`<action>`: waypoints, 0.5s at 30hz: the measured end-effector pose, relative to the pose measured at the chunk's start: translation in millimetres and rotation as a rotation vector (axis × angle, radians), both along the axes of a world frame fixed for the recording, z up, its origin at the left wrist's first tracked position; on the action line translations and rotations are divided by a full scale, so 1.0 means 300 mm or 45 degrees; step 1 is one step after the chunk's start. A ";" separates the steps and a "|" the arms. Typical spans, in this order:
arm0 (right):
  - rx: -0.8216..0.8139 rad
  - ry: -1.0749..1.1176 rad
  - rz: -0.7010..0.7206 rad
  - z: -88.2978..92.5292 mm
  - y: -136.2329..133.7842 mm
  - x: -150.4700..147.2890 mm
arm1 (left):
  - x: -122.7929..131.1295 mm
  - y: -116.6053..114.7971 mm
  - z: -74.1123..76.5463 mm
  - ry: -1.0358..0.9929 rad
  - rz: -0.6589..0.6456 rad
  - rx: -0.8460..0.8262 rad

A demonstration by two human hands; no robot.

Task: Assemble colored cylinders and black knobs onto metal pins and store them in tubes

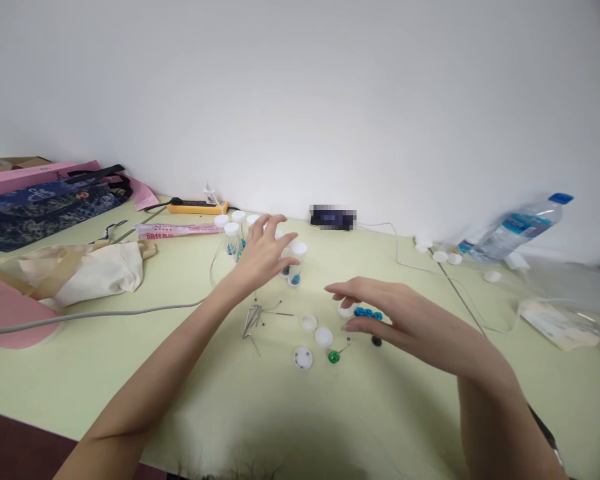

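Note:
My left hand (267,250) hovers over a group of small clear jars with white lids, its fingers spread and curved. Beside its thumb stands one lidded jar (297,265) with a blue piece inside; whether the hand touches any jar I cannot tell. My right hand (385,307) is held palm down, thumb apart from the fingers, above a row of blue round pieces (368,313) and a partly hidden white lid. Between the hands lie white lids (324,337), a white lid holding small dark bits (303,358), a green knob-like piece (334,357) and several bent metal rods (253,321).
A black round piece (377,341) lies under my right hand. At the back are a yellow power strip (198,207) and a dark phone-like device (333,218). A water bottle (523,227) leans at right; a white cloth bag (100,273) and grey cable (130,312) lie left.

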State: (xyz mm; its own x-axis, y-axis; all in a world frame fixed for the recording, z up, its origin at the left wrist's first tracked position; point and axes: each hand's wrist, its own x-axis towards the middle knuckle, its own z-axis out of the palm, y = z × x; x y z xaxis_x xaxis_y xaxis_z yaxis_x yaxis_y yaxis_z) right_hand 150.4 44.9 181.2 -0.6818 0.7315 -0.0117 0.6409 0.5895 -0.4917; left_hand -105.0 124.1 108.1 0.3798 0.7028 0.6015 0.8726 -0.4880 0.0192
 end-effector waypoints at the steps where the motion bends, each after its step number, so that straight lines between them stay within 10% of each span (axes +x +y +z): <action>1: 0.000 -0.008 0.007 0.001 -0.001 0.000 | 0.019 0.001 -0.016 0.003 -0.011 -0.020; 8: 0.077 0.026 0.037 0.005 -0.002 0.005 | 0.063 -0.024 -0.034 -0.271 -0.246 -0.147; 15: 0.260 0.212 -0.120 0.012 0.006 0.003 | 0.109 -0.086 0.025 -1.627 -0.931 -0.935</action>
State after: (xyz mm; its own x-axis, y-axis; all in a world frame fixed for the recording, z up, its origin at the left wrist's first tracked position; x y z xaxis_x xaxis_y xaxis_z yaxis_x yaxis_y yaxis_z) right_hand 151.3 46.6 184.9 -0.5906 0.7676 0.2490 0.6178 0.6286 -0.4723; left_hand -72.5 98.2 115.5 0.2883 0.8672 0.4059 -0.2871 -0.3261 0.9007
